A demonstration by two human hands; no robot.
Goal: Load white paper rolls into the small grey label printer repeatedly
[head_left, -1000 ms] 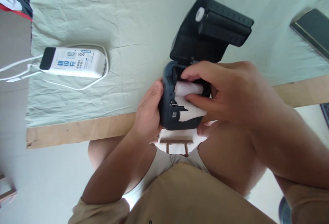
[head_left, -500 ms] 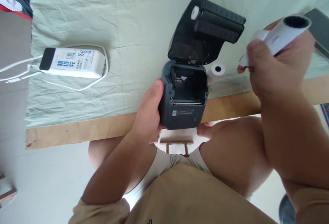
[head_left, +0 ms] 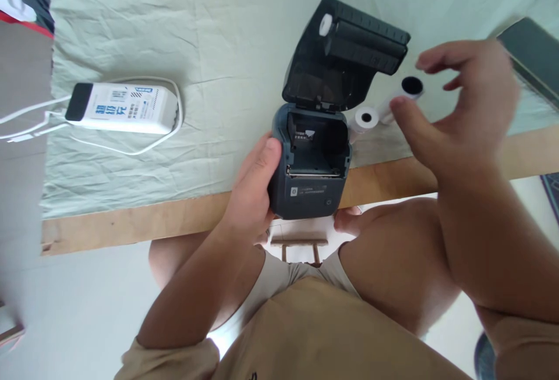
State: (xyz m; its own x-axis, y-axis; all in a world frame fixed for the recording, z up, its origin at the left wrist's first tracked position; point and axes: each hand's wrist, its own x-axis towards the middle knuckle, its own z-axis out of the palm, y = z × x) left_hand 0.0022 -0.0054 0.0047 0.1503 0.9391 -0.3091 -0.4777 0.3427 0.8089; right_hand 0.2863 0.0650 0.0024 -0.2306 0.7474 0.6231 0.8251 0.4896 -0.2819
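Observation:
My left hand (head_left: 255, 185) is closed around the left side of a dark label printer (head_left: 308, 194), its thumb on the edge. The printer's lid (head_left: 345, 54) is tipped back, and its paper bay (head_left: 317, 144) shows no roll inside. To the right of the printer stands a small white paper roll (head_left: 367, 118) with a dark core hole. A larger-cored white paper tube (head_left: 404, 95) is beside it. My right hand (head_left: 458, 100) is over and beside that tube, thumb and fingers apart, holding nothing. The thumb covers part of the tube; whether it touches cannot be told.
A white power strip (head_left: 126, 106) with a looped white cable lies on the green cloth (head_left: 209, 36) at the left. A dark flat box (head_left: 535, 57) lies at the far right. The table's wooden edge (head_left: 144, 220) runs in front of my legs.
My right hand has set the paper tube down beside the small roll and opened its fingers. The printer stays in my left hand, nearly unmoved.

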